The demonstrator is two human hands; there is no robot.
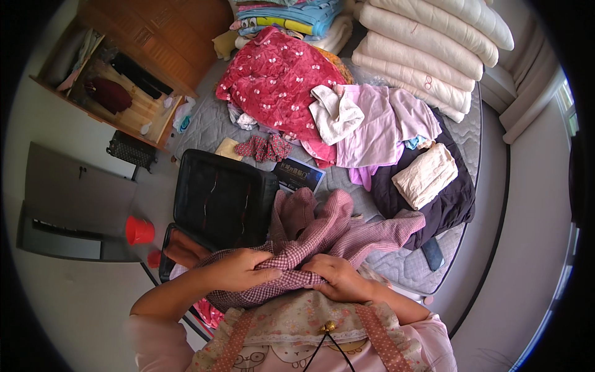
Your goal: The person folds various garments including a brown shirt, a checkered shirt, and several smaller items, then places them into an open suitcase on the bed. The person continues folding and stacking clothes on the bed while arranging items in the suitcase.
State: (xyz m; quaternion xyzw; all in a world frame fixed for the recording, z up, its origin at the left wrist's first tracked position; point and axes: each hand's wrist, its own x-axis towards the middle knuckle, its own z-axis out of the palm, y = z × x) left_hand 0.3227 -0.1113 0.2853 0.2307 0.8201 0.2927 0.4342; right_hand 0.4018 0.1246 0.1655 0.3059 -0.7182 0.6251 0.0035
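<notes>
A red-and-white checked garment point(325, 228) is bunched in front of my body, its lighter inner side showing at the right. My left hand point(248, 269) grips one gathered part of the cloth, thumb on top. Close to its right, my right hand point(334, 276) is closed on another fold of the same garment. Part of the garment rests across the near edge of an open black suitcase point(223, 195), which has a reddish-brown cloth point(183, 249) in its lower part. A dark printed card or booklet point(298, 174) lies on the mattress just beyond the garment.
Beyond lie a red bow-patterned blanket point(283, 79), a lilac garment point(367, 121) and rolled white quilts point(418, 60). To the right are a folded cream cloth point(425, 176) on a dark garment point(460, 195) and a phone point(433, 255). A red bucket point(139, 230) stands on the floor at left.
</notes>
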